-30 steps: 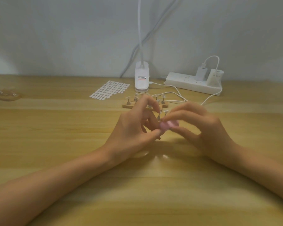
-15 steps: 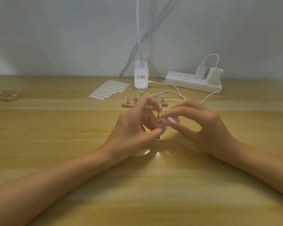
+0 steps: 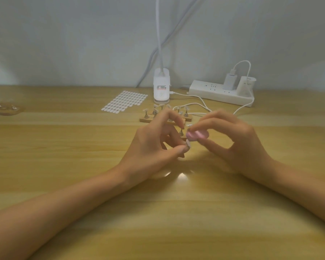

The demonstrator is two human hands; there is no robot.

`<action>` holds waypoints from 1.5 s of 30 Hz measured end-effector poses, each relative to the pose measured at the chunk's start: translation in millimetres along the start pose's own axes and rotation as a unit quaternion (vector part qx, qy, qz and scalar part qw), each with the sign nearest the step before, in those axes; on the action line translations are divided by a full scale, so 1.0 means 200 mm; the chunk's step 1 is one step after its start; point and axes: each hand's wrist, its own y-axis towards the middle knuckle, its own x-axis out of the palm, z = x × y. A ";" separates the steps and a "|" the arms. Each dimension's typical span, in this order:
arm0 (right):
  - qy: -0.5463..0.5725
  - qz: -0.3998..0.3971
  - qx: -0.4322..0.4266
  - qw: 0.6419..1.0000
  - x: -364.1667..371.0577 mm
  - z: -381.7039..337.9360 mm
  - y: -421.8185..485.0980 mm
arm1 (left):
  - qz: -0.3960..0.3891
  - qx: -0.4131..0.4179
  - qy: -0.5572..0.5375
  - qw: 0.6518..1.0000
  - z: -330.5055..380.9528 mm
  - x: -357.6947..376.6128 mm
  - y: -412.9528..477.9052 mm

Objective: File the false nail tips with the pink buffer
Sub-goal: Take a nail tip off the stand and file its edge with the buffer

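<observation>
My right hand pinches a small oval pink buffer between thumb and fingers, over the middle of the wooden table. My left hand pinches a pale false nail tip between thumb and a finger, just below and left of the buffer. The buffer's edge sits close above the tip; I cannot tell whether they touch. Behind the hands stands a wooden nail holder with several tips on small metal stands; my left fingers hide part of it.
A sheet of white adhesive tabs lies behind left. A white lamp base stands at the back, a power strip with chargers to its right, and white cables trail toward the hands. Another wooden holder is at the far left.
The pink buffer has shifted slightly up and right, away from the left thumb, and the nail tip shows more plainly in my left fingers. Both forearms stay in place.
</observation>
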 end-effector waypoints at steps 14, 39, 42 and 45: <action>0.018 -0.013 -0.008 1.000 0.00 0.00 0.00 | -0.014 -0.024 -0.075 0.997 -0.02 -0.02 0.02; 0.029 0.007 0.020 0.999 0.01 0.06 0.00 | 0.111 0.036 -0.035 0.993 0.04 -0.25 0.14; 0.038 0.008 0.022 0.999 0.01 0.05 0.00 | 0.048 0.053 0.084 0.994 0.04 -0.19 0.16; 0.040 0.008 0.022 0.999 0.00 0.06 0.00 | 0.000 0.040 0.160 0.986 0.02 -0.12 0.18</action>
